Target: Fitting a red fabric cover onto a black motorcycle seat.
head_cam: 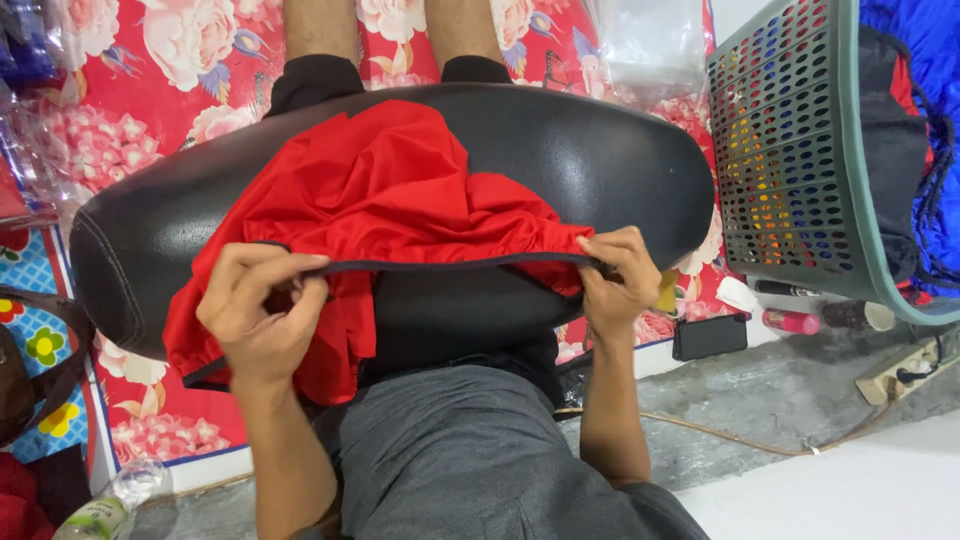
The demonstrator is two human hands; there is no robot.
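A red garment [380, 195] with a black-edged waistband lies over a black padded cushion [590, 160] on my lap. My left hand [262, 305] pinches the waistband at its left end, fingers closed on the black trim. My right hand [615, 280] grips the waistband's right end. The band is stretched taut between both hands. Part of the red cloth hangs down below my left hand.
A green perforated laundry basket [790, 150] holding dark and blue clothes stands at the right. A floral red mat [130, 130] covers the floor beyond. A black phone [710, 337], a pink tube [790, 321], a power strip [900, 368] and a plastic bottle [110, 505] lie nearby.
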